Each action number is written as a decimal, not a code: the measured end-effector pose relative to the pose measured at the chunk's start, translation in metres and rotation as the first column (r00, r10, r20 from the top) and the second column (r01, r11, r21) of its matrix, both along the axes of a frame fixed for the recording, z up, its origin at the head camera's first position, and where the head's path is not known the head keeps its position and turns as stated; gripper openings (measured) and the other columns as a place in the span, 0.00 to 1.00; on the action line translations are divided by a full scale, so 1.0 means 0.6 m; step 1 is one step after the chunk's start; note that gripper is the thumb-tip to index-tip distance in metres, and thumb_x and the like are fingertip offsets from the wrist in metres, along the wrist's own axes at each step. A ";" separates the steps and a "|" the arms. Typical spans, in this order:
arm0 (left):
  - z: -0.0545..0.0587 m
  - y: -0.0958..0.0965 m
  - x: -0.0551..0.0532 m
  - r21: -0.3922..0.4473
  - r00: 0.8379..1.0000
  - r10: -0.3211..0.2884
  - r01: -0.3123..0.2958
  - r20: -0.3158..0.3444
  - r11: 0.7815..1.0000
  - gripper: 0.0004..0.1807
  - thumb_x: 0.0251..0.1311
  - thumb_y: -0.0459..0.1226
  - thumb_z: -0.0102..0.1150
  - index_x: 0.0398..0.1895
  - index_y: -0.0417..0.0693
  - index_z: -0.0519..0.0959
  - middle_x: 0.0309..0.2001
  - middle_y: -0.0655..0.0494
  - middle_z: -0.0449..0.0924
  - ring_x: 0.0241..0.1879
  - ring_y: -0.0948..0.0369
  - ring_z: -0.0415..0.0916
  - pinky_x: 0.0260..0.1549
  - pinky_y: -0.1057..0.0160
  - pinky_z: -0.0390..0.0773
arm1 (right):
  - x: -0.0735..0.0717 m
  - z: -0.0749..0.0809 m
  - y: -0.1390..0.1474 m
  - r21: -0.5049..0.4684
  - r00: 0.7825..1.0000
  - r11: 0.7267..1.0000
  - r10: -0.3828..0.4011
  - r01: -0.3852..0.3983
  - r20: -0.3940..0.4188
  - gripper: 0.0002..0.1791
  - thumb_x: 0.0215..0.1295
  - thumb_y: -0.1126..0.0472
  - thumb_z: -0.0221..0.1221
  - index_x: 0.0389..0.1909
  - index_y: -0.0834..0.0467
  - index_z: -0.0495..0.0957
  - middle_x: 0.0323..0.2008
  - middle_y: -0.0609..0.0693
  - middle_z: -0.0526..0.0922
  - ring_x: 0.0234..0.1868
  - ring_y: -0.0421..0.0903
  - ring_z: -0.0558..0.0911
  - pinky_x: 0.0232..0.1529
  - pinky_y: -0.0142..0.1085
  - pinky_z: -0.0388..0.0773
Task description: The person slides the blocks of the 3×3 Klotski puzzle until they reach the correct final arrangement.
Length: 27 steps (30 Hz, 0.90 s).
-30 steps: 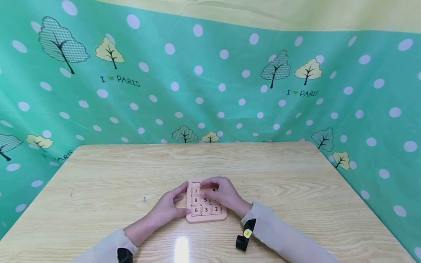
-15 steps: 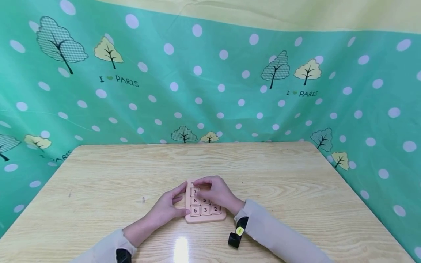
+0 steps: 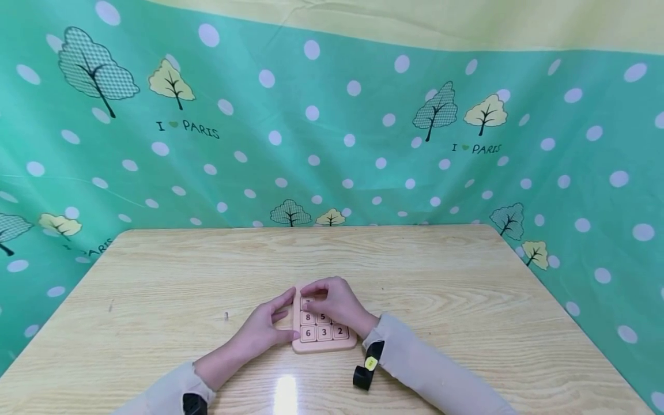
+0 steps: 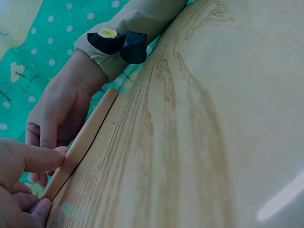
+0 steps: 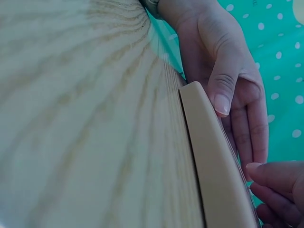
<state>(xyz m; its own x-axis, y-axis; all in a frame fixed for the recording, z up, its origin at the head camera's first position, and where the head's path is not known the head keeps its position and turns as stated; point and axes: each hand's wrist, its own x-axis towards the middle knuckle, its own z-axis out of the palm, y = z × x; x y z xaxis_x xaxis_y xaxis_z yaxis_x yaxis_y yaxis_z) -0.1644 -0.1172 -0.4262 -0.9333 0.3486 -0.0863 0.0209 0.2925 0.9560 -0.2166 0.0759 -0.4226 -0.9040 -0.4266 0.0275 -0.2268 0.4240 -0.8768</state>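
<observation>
A pale wooden number slide puzzle lies on the table, with tiles 8, 5, 6, 3 and 2 readable. My left hand spans its left side, thumb near the lower corner and index finger toward the upper one. In the right wrist view the left hand's fingers extend straight beyond the board edge. My right hand arches over the upper tiles. Its thumb and index fingertips, spread apart, are at the 7 tile, which is partly covered. The upper right tiles are hidden under this hand.
The wood-grain table runs back to a green dotted cloth with printed trees. A black wrist device hangs from the right sleeve, above the tabletop. Light glares off the table near the front.
My right hand has slid left across the puzzle's top row, from beside the 7 tile to over it. The left hand and the board have stayed nearly in place.
</observation>
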 end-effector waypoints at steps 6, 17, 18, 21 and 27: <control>0.002 0.001 0.000 -0.003 1.000 0.014 -0.014 -0.004 1.000 0.49 0.47 0.32 0.70 0.72 0.40 0.54 0.69 0.37 0.56 0.63 0.38 0.61 0.61 0.53 0.69 | 0.000 -0.002 -0.003 -0.005 1.000 1.000 0.003 -0.003 -0.030 0.13 0.52 0.65 0.68 0.41 0.58 0.84 0.40 0.49 0.86 0.45 0.43 0.82 0.48 0.31 0.80; 0.001 0.001 0.000 0.004 1.000 0.013 -0.013 -0.001 1.000 0.49 0.46 0.32 0.70 0.72 0.40 0.54 0.69 0.38 0.56 0.64 0.39 0.61 0.63 0.52 0.67 | 0.008 -0.003 -0.012 0.043 0.994 0.997 -0.055 0.060 -0.093 0.13 0.51 0.64 0.68 0.40 0.56 0.85 0.37 0.45 0.84 0.43 0.42 0.78 0.46 0.32 0.78; 0.001 0.001 -0.001 0.005 1.000 0.012 -0.012 -0.002 1.000 0.49 0.46 0.32 0.70 0.72 0.39 0.54 0.69 0.38 0.56 0.64 0.39 0.61 0.63 0.52 0.67 | 0.009 -0.003 -0.013 0.046 0.993 0.997 -0.063 0.068 -0.095 0.13 0.51 0.64 0.68 0.40 0.56 0.85 0.37 0.45 0.84 0.43 0.42 0.78 0.46 0.32 0.78; 0.000 0.000 -0.001 0.008 1.000 0.010 -0.010 -0.002 1.000 0.49 0.46 0.32 0.70 0.72 0.39 0.53 0.69 0.37 0.56 0.64 0.39 0.61 0.63 0.52 0.66 | 0.012 -0.001 -0.016 0.052 0.991 0.995 -0.084 0.089 -0.101 0.13 0.51 0.64 0.68 0.39 0.56 0.85 0.37 0.45 0.83 0.43 0.43 0.77 0.47 0.34 0.77; 0.001 0.001 0.000 0.003 1.000 0.013 -0.013 -0.004 1.000 0.49 0.46 0.32 0.70 0.72 0.40 0.54 0.69 0.38 0.56 0.63 0.39 0.61 0.62 0.51 0.68 | 0.016 0.002 -0.019 0.056 0.989 0.993 -0.095 0.102 -0.117 0.12 0.51 0.65 0.68 0.39 0.57 0.85 0.37 0.46 0.84 0.44 0.43 0.76 0.47 0.36 0.75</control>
<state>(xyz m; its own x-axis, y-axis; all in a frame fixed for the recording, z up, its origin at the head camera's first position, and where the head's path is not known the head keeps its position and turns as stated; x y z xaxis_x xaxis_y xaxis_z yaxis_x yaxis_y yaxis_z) -0.1642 -0.1168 -0.4256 -0.9382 0.3362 -0.0819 0.0205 0.2902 0.9567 -0.2068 0.0647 -0.4216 -0.9340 -0.3400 0.1094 -0.2785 0.5015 -0.8191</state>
